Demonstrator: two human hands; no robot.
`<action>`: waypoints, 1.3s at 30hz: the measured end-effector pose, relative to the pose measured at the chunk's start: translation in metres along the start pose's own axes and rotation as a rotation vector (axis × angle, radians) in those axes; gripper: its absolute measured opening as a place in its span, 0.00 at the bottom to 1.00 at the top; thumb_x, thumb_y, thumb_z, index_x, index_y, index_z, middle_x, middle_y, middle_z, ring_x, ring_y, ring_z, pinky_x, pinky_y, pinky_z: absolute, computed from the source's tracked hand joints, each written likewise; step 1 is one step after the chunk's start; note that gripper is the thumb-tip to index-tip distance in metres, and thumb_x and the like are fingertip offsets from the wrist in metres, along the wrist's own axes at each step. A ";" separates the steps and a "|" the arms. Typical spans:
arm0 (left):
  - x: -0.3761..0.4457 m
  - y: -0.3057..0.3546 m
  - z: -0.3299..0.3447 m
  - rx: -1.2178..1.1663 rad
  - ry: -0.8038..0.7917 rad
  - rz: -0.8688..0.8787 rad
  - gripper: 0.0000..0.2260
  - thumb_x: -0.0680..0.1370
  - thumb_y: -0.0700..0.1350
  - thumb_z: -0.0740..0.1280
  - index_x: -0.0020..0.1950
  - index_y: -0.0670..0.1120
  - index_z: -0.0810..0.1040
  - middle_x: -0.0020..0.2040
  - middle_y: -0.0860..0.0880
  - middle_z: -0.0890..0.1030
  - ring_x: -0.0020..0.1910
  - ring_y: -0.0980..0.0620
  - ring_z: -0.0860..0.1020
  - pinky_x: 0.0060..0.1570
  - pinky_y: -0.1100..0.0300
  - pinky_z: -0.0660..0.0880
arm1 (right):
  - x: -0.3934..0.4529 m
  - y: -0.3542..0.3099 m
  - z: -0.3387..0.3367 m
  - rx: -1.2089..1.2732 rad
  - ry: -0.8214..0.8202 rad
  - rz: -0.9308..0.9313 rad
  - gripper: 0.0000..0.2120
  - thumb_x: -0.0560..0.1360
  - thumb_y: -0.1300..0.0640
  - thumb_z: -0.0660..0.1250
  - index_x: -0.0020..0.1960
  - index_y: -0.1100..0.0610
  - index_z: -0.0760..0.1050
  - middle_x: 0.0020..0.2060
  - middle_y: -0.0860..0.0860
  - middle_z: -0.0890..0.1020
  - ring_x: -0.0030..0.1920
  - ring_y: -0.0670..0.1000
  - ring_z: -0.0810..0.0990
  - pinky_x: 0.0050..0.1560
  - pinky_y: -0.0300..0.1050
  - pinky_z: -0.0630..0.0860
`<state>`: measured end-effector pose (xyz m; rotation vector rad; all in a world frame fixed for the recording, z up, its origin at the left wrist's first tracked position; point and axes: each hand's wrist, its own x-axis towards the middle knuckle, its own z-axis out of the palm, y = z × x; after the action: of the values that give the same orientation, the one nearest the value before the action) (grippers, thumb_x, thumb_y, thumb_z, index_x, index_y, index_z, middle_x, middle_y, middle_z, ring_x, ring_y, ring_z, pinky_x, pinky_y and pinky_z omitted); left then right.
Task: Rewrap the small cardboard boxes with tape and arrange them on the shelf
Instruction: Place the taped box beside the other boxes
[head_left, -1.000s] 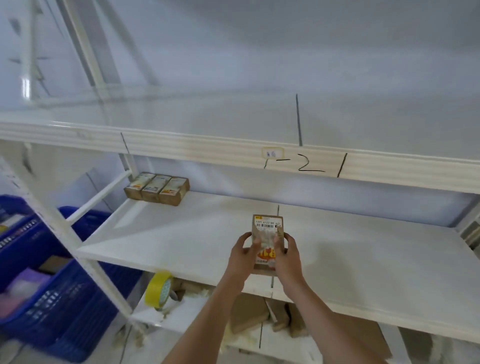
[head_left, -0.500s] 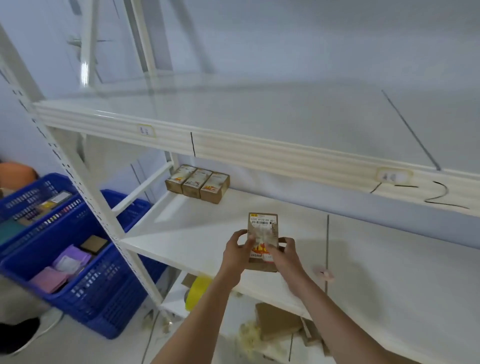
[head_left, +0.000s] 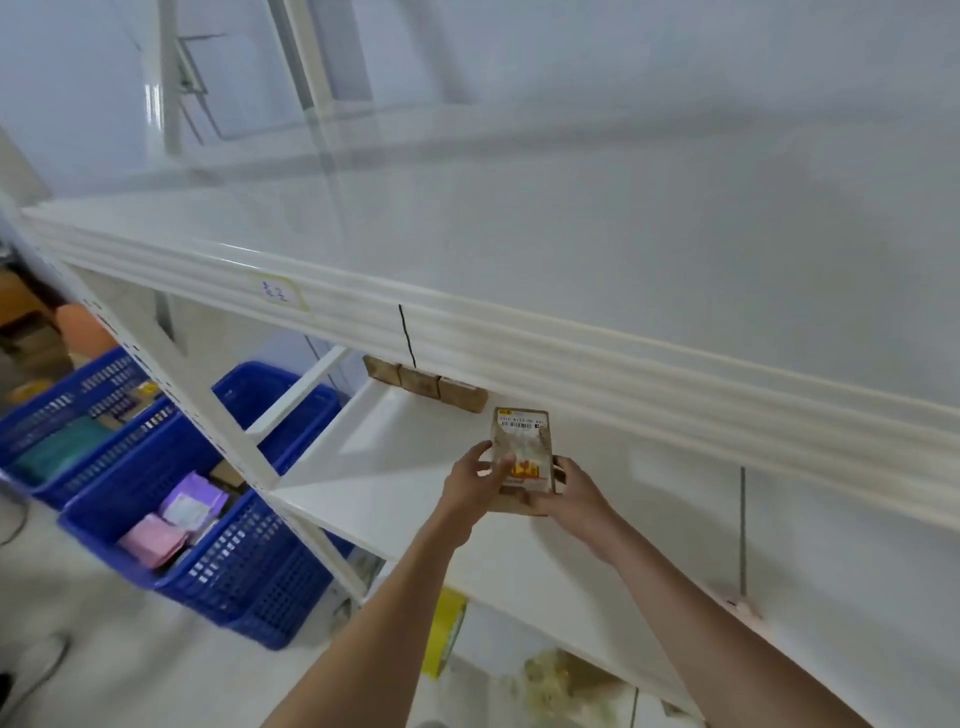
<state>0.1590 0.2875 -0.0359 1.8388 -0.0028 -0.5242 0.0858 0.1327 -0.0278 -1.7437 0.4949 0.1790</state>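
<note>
Two shelves: a white upper shelf (head_left: 597, 270) crosses the whole view, its ridged front edge carrying a small handwritten label (head_left: 278, 293) and a black pen line; the lower shelf (head_left: 395, 467) sits below and behind it.
Baskets: two blue plastic baskets (head_left: 249, 561) stand on the floor to the left of the shelf post, holding pink and purple packets.
Forearms: both bare forearms reach up from the bottom edge and meet over the lower shelf.
Left hand: the left hand (head_left: 470, 480) grips the left side of the box, thumb across its front face.
Right hand: the right hand (head_left: 569, 493) grasps the box's right side and bottom corner, fingers curled behind it.
Held box: a small cardboard box (head_left: 523, 457) stands upright between the two hands, above the front part of the lower shelf, with a barcode sticker on top and an orange print lower down.
Shelved boxes: three boxes (head_left: 426, 384) sit side by side, touching, at the back left of the lower shelf, partly hidden by the upper shelf's edge.
Tape roll: a yellow roll (head_left: 444, 634) shows below the lower shelf.
</note>
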 end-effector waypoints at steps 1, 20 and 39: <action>0.006 -0.002 -0.004 0.005 -0.016 -0.013 0.37 0.66 0.68 0.72 0.72 0.57 0.72 0.60 0.48 0.82 0.54 0.50 0.84 0.54 0.48 0.82 | 0.004 -0.001 0.003 -0.006 0.024 0.011 0.29 0.70 0.57 0.79 0.66 0.51 0.70 0.57 0.47 0.81 0.52 0.41 0.81 0.47 0.37 0.76; 0.086 -0.002 -0.071 0.913 -0.328 0.589 0.25 0.80 0.37 0.59 0.77 0.49 0.67 0.72 0.42 0.69 0.68 0.39 0.67 0.66 0.47 0.70 | 0.070 -0.039 0.093 -0.235 0.417 0.209 0.36 0.77 0.52 0.69 0.76 0.56 0.50 0.60 0.55 0.79 0.54 0.57 0.80 0.50 0.46 0.75; 0.152 -0.004 -0.058 1.292 -0.129 0.699 0.30 0.82 0.42 0.59 0.82 0.52 0.53 0.82 0.52 0.53 0.82 0.44 0.46 0.75 0.34 0.42 | 0.130 -0.032 0.098 -0.951 0.476 -0.003 0.19 0.78 0.60 0.61 0.68 0.54 0.72 0.63 0.53 0.74 0.58 0.58 0.78 0.51 0.51 0.78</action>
<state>0.3154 0.3016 -0.0794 2.7888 -1.2811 -0.0847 0.2306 0.2024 -0.0717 -2.7425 0.8328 -0.0236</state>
